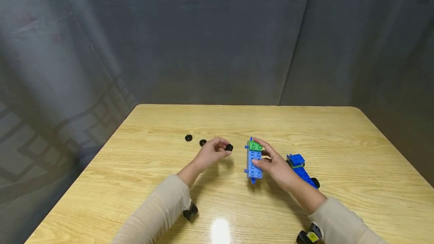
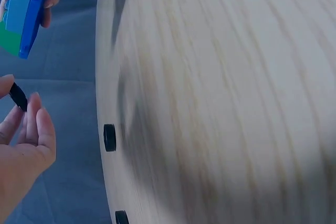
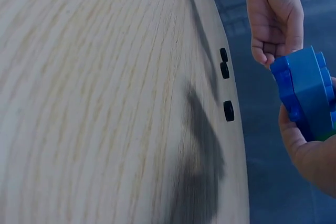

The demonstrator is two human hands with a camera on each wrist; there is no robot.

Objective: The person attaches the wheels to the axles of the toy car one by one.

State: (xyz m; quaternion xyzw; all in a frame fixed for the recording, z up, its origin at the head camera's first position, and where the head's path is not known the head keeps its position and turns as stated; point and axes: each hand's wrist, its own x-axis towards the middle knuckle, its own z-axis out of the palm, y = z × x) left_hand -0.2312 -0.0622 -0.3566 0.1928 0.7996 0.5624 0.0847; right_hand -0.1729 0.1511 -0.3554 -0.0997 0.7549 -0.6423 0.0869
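My left hand (image 1: 211, 154) pinches a small black toy wheel (image 1: 229, 147) between thumb and fingers, raised over the table. In the left wrist view, that wheel (image 2: 18, 96) is seen nearly edge-on at the fingertips. To its right, my right hand (image 1: 276, 165) grips a blue toy car base (image 1: 255, 163) with studs on top and a green sloped brick (image 1: 255, 145) at its far end. Axle stubs stick out from the base's left side, bare of wheels. In the right wrist view, the blue base (image 3: 307, 85) partly covers the fingers and hides the left hand's wheel.
Loose black wheels (image 1: 188, 138) lie on the wooden table (image 1: 162, 191) beyond my left hand; the right wrist view shows 3, the nearest one (image 3: 229, 111) apart. A blue toy vehicle (image 1: 300, 168) with black wheels stands right of my right hand. Grey curtain (image 1: 210, 40) hangs behind.
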